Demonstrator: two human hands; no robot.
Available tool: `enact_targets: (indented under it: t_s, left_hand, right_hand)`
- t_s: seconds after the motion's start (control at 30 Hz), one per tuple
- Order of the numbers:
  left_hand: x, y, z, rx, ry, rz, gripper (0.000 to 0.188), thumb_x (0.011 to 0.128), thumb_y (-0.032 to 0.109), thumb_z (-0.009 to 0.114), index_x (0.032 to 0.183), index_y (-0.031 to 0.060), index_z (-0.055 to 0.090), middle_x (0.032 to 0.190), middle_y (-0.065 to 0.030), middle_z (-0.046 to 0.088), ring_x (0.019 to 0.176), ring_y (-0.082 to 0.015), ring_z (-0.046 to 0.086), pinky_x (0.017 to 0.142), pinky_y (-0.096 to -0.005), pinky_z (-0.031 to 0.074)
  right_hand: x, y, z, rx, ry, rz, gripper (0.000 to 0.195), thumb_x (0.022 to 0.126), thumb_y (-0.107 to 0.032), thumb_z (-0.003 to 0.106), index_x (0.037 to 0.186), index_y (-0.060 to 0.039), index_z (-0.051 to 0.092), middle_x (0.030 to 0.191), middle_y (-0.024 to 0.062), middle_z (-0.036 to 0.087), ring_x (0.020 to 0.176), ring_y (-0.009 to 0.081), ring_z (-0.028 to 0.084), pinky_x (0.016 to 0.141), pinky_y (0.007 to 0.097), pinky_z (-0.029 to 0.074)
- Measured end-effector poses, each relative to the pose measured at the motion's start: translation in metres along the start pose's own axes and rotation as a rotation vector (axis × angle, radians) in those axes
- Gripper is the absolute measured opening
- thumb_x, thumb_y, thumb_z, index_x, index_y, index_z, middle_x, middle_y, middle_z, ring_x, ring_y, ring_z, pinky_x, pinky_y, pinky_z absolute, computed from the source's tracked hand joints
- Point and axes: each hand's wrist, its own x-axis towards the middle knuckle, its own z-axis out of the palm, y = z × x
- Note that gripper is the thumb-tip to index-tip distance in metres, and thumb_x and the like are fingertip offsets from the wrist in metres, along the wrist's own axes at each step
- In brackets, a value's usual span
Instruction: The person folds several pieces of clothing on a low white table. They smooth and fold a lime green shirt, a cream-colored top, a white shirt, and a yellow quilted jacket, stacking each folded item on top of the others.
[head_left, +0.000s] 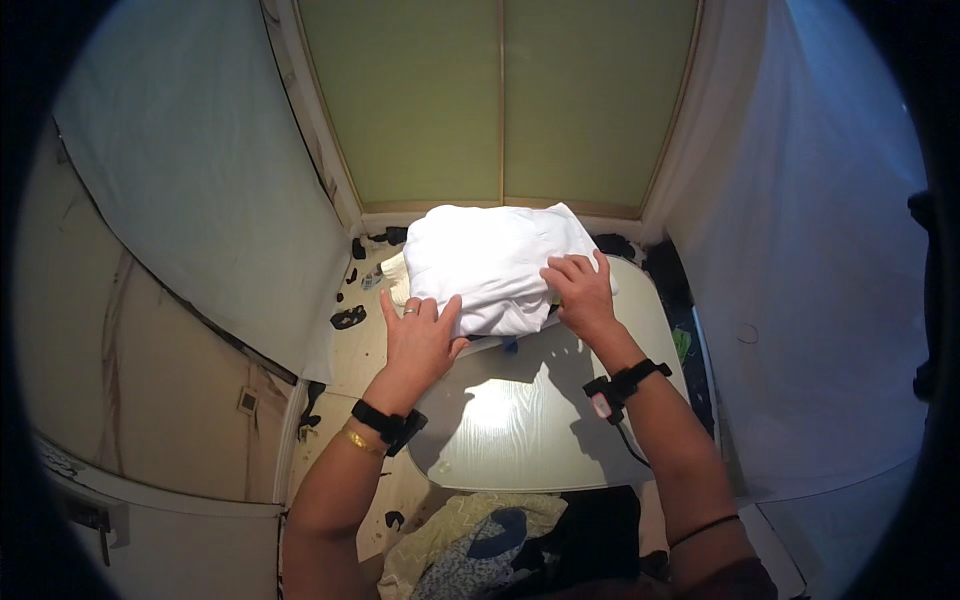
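A white cloth garment (487, 251) lies folded in a bulky bundle at the far end of a pale wood-grain table (517, 420). Cream knitted fabric (395, 279) sticks out at its left side. My left hand (420, 330), with a ring on one finger, rests with spread fingers at the near left edge of the white cloth. On the right edge lies my right hand (581, 292), fingers bent over the cloth. Whether either hand pinches the fabric cannot be told. Dark and blue bits of fabric show under the near edge of the bundle.
Below the near table edge lie patterned yellowish fabric (450, 517), a blue-and-grey cloth (480, 559) and black fabric (600, 525). Dark scraps (349, 317) are scattered on the floor at left. Green panels (420, 105) stand behind the table; pale sheets (810, 262) hang at both sides.
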Motion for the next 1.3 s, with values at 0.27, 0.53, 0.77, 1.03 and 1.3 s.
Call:
enact_targets:
  t_s: [0.27,0.53,0.77,1.03,1.3]
  left_hand:
    - [0.063,0.010,0.008,-0.130,0.007,-0.105,0.069,0.088,0.053,0.061,0.148,0.0246,0.039,0.156,-0.0198,0.027,0.144,-0.0425,0.022,0.109,-0.0678,0.021]
    - [0.055,0.007,0.058,-0.218,-0.235,-0.170,0.084,0.082,0.063,0.062,0.152,0.0293,0.030,0.160,-0.0190,0.019,0.147,-0.0429,0.013,0.111,-0.0679,0.015]
    - [0.033,0.023,0.055,-0.126,0.159,-0.061,0.074,0.083,0.051,0.066,0.147,0.0216,0.042,0.157,-0.0179,0.026,0.146,-0.0397,0.019,0.110,-0.0671,0.018]
    - [-0.167,0.127,0.105,-0.310,-0.554,-0.048,0.083,0.081,0.061,0.064,0.150,0.0262,0.034,0.161,-0.0183,0.013,0.147,-0.0460,0.005,0.105,-0.0785,0.005]
    - [-0.202,0.166,0.049,-0.354,-0.768,-0.024,0.077,0.087,0.057,0.063,0.151,0.0262,0.034,0.160,-0.0252,0.004,0.146,-0.0496,-0.004,0.107,-0.0747,0.009]
  right_hand:
    - [0.050,-0.035,0.012,0.075,-0.006,0.138,0.052,0.082,-0.035,0.065,0.131,-0.0204,0.056,0.139,0.0107,0.049,0.133,0.0346,0.040,0.103,0.0614,0.033]
    - [0.019,-0.025,0.047,0.156,-0.434,0.304,0.074,0.082,-0.058,0.060,0.149,-0.0354,0.037,0.159,0.0153,0.022,0.141,0.0497,0.023,0.109,0.0642,0.026]
    - [-0.028,-0.016,0.004,0.144,-0.067,0.246,0.060,0.086,-0.039,0.064,0.140,-0.0188,0.049,0.150,0.0166,0.038,0.139,0.0388,0.034,0.106,0.0598,0.031]
    - [-0.257,-0.073,-0.057,-0.018,-0.793,0.522,0.060,0.094,-0.045,0.054,0.147,-0.0213,0.040,0.158,0.0121,0.026,0.145,0.0360,0.023,0.112,0.0616,0.023]
    - [-0.318,-0.107,-0.121,0.069,-0.905,0.495,0.067,0.091,-0.050,0.058,0.150,-0.0248,0.037,0.161,0.0116,0.019,0.148,0.0391,0.014,0.113,0.0639,0.021]
